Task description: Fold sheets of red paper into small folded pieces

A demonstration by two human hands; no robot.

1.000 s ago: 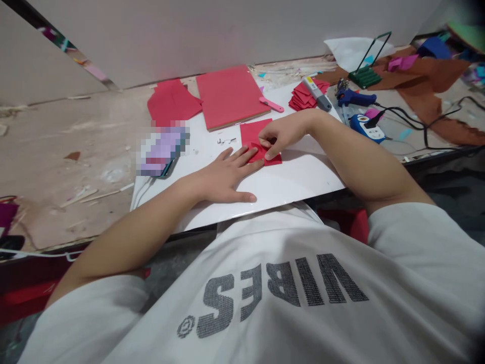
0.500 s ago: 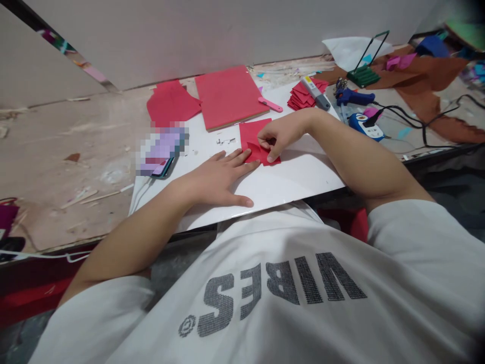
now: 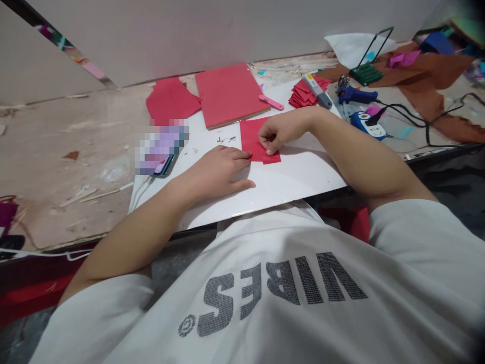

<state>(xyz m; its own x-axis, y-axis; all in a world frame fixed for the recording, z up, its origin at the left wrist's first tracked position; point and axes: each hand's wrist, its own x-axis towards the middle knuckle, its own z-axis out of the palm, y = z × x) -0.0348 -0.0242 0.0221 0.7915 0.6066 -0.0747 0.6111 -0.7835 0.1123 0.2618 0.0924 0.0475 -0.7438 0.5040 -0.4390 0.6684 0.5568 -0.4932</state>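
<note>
A red sheet, paper or thin felt, point(image 3: 250, 132) lies flat on a white board point(image 3: 280, 189) in front of me. Its near part looks folded or overlapped by a second layer, with one corner jutting out at the lower right. My left hand point(image 3: 222, 169) rests on the board, fingertips touching the sheet's lower left edge and thumb stretched out. Above the sheet's right side, my right hand point(image 3: 282, 132) is closed, thumb and fingers pinched down at the layered part. What exactly lies between those fingertips is partly hidden.
Behind are a red block-like stack point(image 3: 231, 93), a red cut piece point(image 3: 170, 98) and a pink cutter point(image 3: 272, 102). A grey cutter point(image 3: 317, 91) lies on small red pieces point(image 3: 301, 96). Right stand a blue glue gun point(image 3: 356, 95) and power socket point(image 3: 367, 125); left, a phone point(image 3: 164, 167).
My left hand has drawn its fingers back to the sheet's left edge, less spread than before. The raised red flap under my right hand now lies flatter.
</note>
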